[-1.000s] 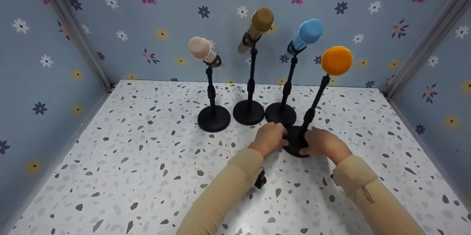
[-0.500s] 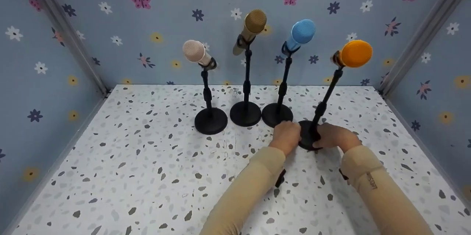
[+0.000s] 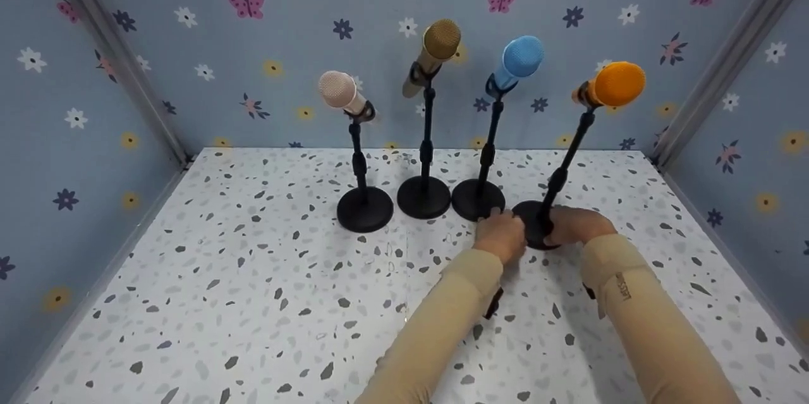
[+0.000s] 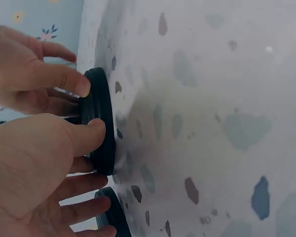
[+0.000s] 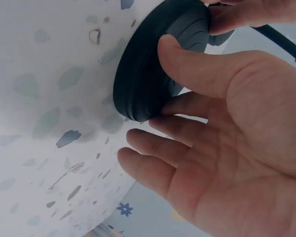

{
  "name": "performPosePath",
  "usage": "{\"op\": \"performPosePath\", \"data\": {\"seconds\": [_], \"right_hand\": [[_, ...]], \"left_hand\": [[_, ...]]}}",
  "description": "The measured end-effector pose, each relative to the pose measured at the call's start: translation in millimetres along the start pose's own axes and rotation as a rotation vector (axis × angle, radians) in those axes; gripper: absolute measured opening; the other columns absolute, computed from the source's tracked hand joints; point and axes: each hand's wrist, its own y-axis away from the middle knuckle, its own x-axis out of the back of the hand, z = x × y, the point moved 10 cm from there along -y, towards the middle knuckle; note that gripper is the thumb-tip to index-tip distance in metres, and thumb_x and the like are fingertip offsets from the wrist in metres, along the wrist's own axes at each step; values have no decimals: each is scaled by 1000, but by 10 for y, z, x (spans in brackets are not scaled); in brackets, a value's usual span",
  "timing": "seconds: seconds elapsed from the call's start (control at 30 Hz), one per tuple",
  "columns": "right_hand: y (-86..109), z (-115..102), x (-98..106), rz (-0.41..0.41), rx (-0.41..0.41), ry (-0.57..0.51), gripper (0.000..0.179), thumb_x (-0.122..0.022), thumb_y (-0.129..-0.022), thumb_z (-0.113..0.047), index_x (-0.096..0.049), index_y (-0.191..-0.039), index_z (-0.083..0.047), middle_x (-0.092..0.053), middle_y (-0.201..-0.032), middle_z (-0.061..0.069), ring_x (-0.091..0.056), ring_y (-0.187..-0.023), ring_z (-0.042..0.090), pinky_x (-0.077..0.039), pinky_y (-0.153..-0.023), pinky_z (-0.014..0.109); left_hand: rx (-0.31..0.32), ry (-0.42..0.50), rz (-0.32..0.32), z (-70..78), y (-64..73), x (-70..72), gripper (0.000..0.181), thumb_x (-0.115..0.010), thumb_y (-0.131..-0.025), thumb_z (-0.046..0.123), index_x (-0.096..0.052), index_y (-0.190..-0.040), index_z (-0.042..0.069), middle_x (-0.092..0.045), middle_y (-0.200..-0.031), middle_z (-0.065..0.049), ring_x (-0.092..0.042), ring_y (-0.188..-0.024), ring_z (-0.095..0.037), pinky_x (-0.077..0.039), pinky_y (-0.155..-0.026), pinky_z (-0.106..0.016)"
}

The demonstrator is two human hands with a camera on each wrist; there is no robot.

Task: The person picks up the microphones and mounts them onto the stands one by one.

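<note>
An orange microphone (image 3: 619, 84) sits in the clip of a black microphone stand (image 3: 559, 177) with a round base (image 5: 147, 69). My left hand (image 3: 502, 234) holds the base's left edge; its thumb (image 4: 91, 137) rests on the base in the left wrist view, the other fingers spread alongside. On the opposite side my right hand (image 3: 578, 225) pinches the base between thumb (image 5: 187, 59) and index finger, the remaining fingers extended. Just left of it stands a blue microphone (image 3: 523, 57) on its own black stand, whose base (image 3: 466, 200) lies close to my left fingers.
Further left stand a gold microphone (image 3: 441, 40) and a pale pink microphone (image 3: 339, 90), each on a black stand. All are on a white speckled table (image 3: 253, 303). Blue flowered walls (image 3: 265, 24) enclose the back and both sides.
Both hands have moved the stand with the orange microphone right and back, away from me, in line with the others. Its base has parted from the blue microphone's base. The view has shifted slightly.
</note>
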Motion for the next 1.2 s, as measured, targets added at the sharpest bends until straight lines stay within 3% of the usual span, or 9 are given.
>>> {"op": "performPosePath", "data": {"seconds": [0.17,0.4,0.47,0.67,0.83,0.97,1.2], "right_hand": [[-26,35,-27,-7,3,13,46,-70,-95,-18,-58,-130,9,-68,-106,17,-61,-92,31,-47,-95,58],[33,41,-20,-18,-25,37,34,-69,-96,-23,-65,-117,4,-61,-89,9,-55,-82,28,-46,-81,49],[6,37,-26,-19,-28,40,36,-68,-96,-22,-64,-119,5,-61,-89,9,-55,-82,27,-46,-80,48],[-29,-12,-34,-22,48,16,41,-67,-97,-19,-60,-126,8,-62,-90,9,-56,-82,26,-46,-81,47],[-12,12,-49,-16,81,11,50,-65,-99,-20,-52,-135,12,-65,-111,22,-61,-97,35,-47,-90,53],[-4,50,-68,3,108,14,63,-61,-102,-23,-37,-146,15,-49,-139,37,-53,-123,49,-41,-102,62],[58,32,-46,165,242,-22,64,-57,-104,-22,-32,-148,17,-36,-146,43,-39,-134,56,-33,-108,65]], "left_hand": [[5,-48,-25,16,-14,-46,47,-64,-98,44,-61,-139,21,-56,-141,4,-43,-135,-21,-40,-109,-45],[-17,-26,-39,26,0,-60,46,-59,-101,45,-60,-141,23,-54,-145,6,-38,-142,-22,-37,-112,-47],[-16,-23,-37,18,9,-45,46,-60,-100,45,-61,-141,22,-54,-145,5,-37,-142,-22,-36,-112,-48],[-1,-28,-36,-26,10,-45,50,-63,-99,44,-58,-143,22,-53,-145,6,-37,-141,-22,-35,-113,-49],[-24,-26,-32,-18,27,-36,53,-59,-101,45,-53,-148,21,-52,-148,5,-37,-142,-22,-36,-112,-48],[-35,-2,-26,-38,34,-17,52,-55,-103,46,-52,-149,21,-51,-149,4,-38,-142,-22,-36,-113,-48],[-88,88,-66,-122,53,-35,58,-49,-104,48,-44,-154,19,-44,-155,-3,-30,-148,-25,-27,-118,-49]]}}
